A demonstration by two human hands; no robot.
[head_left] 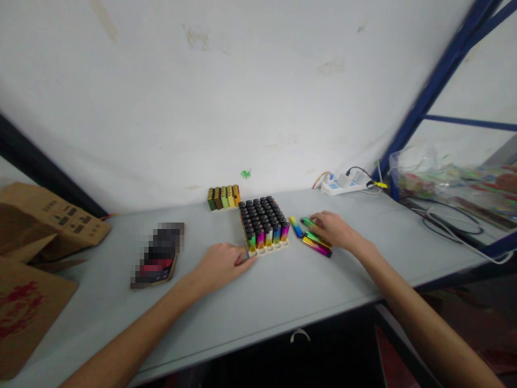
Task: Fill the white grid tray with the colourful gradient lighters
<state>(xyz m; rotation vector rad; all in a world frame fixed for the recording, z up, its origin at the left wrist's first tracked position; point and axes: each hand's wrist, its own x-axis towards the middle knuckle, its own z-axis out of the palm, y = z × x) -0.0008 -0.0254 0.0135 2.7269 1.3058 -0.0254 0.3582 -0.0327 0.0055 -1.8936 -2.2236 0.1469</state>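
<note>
Right hand [333, 230] over loose shiny multicoloured lighters [317, 247], fingers bent. Left hand [220, 264] at near-left corner of white plastic tray [270, 249], rows of upright black-topped multicoloured lighters [264, 218] in it. Can't tell whether either grip is closed on anything. All on pale grey bench [283, 291]; dark slab phone [161, 253] farther left.

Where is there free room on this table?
Bare tabletop shows between the phone and left hand, and from the lighter tray to the near table edge. Crowded: right of the tray, where the right hand is among loose lighters.
</note>
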